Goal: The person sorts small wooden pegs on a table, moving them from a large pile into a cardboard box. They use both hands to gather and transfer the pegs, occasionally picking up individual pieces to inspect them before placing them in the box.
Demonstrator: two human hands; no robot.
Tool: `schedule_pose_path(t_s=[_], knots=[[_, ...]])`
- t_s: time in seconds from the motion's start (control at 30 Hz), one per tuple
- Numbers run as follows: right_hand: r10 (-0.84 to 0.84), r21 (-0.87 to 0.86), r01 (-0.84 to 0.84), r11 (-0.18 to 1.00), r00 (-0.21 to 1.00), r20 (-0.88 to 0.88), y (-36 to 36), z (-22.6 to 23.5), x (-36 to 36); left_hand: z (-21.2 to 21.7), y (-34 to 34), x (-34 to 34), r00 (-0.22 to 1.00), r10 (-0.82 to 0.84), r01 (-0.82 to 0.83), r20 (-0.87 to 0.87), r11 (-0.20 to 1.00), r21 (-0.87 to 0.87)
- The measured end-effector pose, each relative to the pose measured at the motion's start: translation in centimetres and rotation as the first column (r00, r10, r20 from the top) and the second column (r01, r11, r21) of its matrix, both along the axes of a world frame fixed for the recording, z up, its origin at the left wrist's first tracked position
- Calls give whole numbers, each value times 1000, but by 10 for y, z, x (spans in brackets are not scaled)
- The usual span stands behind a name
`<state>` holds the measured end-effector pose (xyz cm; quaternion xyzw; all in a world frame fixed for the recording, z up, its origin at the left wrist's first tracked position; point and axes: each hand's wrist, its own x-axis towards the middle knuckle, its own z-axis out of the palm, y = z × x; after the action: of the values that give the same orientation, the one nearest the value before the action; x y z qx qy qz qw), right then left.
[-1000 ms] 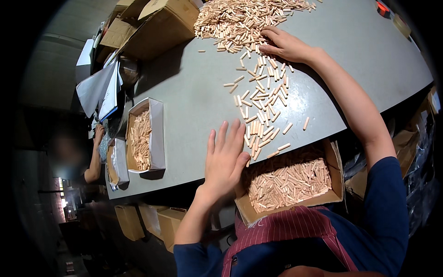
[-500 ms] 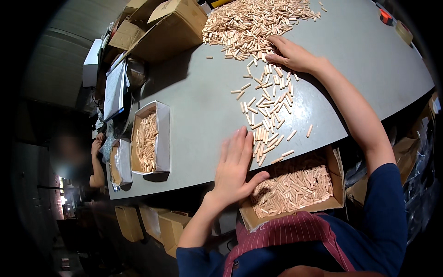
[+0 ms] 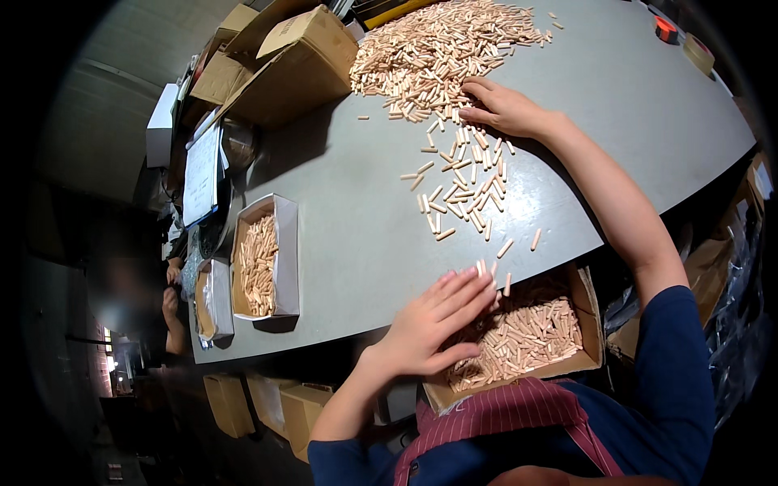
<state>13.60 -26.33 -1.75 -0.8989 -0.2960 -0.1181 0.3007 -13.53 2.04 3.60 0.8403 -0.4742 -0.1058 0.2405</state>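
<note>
Resting flat with its fingers spread, the left hand [image 3: 433, 328] lies at the near edge of the desk [image 3: 356, 235] and grips nothing; its fingertips touch a few small wooden pegs [image 3: 466, 190] at the rim. Just under it sits an open cardboard box [image 3: 519, 340] full of the same pegs. The right hand [image 3: 506, 109] reaches far out, palm down and open, and presses on the edge of the big heap of pegs [image 3: 442, 49]. More pegs lie loose in a trail between the two hands.

The pegs look light, hard and smooth, so they probably roll and slide easily. Sweeping many with a flat hand seems easier than pinching; one peg is best held by its sides.

Off to the left stands a white box [image 3: 263, 259] with pegs inside, and brown boxes [image 3: 304, 57] sit at the far end. The dark left side is blurry, and another person's hand [image 3: 168, 304] there is hard to make out.
</note>
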Motion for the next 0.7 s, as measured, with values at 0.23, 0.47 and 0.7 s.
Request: schedule_pose_path(t_s=[0.23, 0.47, 0.7], knots=[[-3, 13, 3, 1000, 1000, 30, 2, -2, 2, -9, -8, 8, 982, 27, -84, -186, 949, -305], [17, -34, -18, 999, 999, -34, 2, 5, 0, -11, -75, 45, 958, 31, -57, 286, 995, 80], [-14, -11, 15, 1000, 999, 35, 4, -4, 2, -10, -56, 42, 969, -84, 47, 232, 986, 162]])
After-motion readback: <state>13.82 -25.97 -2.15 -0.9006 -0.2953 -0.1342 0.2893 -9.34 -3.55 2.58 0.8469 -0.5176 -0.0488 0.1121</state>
